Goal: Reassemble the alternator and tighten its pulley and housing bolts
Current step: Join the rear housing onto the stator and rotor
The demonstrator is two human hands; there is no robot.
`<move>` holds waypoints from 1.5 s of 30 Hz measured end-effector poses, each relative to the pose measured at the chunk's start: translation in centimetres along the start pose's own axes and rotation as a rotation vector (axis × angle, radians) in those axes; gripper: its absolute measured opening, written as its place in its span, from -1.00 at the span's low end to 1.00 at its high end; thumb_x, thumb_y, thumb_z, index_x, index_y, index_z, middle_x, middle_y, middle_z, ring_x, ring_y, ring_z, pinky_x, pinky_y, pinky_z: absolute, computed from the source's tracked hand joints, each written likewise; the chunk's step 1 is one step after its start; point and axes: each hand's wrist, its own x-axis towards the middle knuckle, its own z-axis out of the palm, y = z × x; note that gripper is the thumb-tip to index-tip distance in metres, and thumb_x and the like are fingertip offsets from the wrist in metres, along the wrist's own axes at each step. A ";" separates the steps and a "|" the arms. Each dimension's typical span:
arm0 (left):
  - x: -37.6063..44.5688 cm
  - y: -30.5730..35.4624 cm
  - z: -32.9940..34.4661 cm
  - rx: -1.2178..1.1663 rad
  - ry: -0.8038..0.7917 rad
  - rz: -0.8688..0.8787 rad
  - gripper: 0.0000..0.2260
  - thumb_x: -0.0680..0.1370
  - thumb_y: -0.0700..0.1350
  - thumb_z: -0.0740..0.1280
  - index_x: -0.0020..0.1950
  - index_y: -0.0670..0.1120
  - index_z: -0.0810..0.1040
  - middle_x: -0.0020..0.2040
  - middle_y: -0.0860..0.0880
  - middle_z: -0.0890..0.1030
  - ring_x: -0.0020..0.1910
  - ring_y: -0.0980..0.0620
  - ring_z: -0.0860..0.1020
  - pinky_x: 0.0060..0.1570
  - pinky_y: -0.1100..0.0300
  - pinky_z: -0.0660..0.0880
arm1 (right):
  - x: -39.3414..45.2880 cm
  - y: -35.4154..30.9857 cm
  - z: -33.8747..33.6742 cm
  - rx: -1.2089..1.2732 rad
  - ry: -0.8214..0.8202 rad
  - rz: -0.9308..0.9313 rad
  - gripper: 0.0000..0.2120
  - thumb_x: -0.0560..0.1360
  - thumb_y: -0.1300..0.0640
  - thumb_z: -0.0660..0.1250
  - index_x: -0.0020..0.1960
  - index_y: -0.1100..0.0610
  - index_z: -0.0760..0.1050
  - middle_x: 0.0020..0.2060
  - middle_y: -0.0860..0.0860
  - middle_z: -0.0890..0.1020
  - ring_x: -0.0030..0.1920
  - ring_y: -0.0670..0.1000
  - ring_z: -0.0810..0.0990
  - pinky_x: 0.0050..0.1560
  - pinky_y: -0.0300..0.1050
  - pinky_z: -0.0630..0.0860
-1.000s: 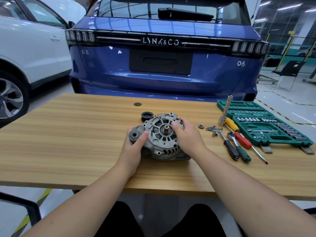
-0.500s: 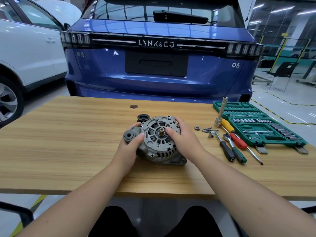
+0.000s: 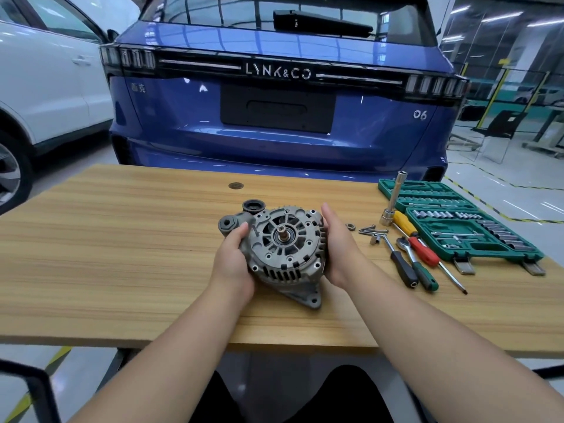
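Observation:
A grey alternator (image 3: 285, 244) lies on the wooden table (image 3: 122, 254), front housing up, its bare shaft pointing at me. My left hand (image 3: 233, 262) grips its left side just below the mounting ear. Along the right flank my right hand (image 3: 337, 245) holds the housing, fingers reaching up its edge. The black pulley (image 3: 252, 206) sits loose on the table just behind the alternator. A nut (image 3: 351, 226) and several bolts (image 3: 373, 230) lie to the right of my right hand.
Right of the bolts lie a ratchet and screwdrivers (image 3: 412, 257), with a socket extension (image 3: 392, 199) standing upright. An open green socket set (image 3: 464, 227) fills the table's right end. A blue car (image 3: 274, 117) is parked close behind the table.
My right hand slid off the alternator's front face to its right flank, uncovering the shaft. The alternator tilted up slightly toward me.

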 end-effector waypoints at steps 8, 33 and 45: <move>-2.8 -2.0 2.1 -0.236 0.193 0.028 -0.65 0.68 0.09 0.27 0.09 -0.11 0.76 0.06 -0.10 0.76 0.05 -0.09 0.73 0.07 -0.04 0.61 | 0.2 1.8 0.7 0.313 0.124 -0.050 -0.36 0.50 -0.41 0.19 0.21 0.12 0.55 0.02 0.17 0.73 0.02 0.24 0.72 0.20 0.32 0.55; -1.6 1.6 2.8 -0.056 0.093 -0.339 -0.51 0.68 0.17 0.17 0.14 -0.19 0.70 0.07 -0.28 0.72 0.01 -0.30 0.72 0.06 -0.15 0.57 | -0.6 -2.8 0.2 -0.453 -0.004 -0.164 -0.46 0.45 -0.21 0.41 0.33 0.02 0.50 0.00 0.07 0.73 -0.11 0.11 0.75 -0.08 0.19 0.70; -2.4 0.8 2.9 -0.144 0.104 -0.280 -0.54 0.67 0.13 0.20 0.15 -0.22 0.68 0.03 -0.29 0.73 -0.08 -0.33 0.72 0.09 -0.19 0.61 | -4.2 -0.6 -2.7 -0.752 -0.235 -0.428 0.13 0.09 -0.23 0.62 0.54 -0.28 0.12 0.40 -0.12 0.36 0.33 -0.08 0.49 0.31 0.00 0.53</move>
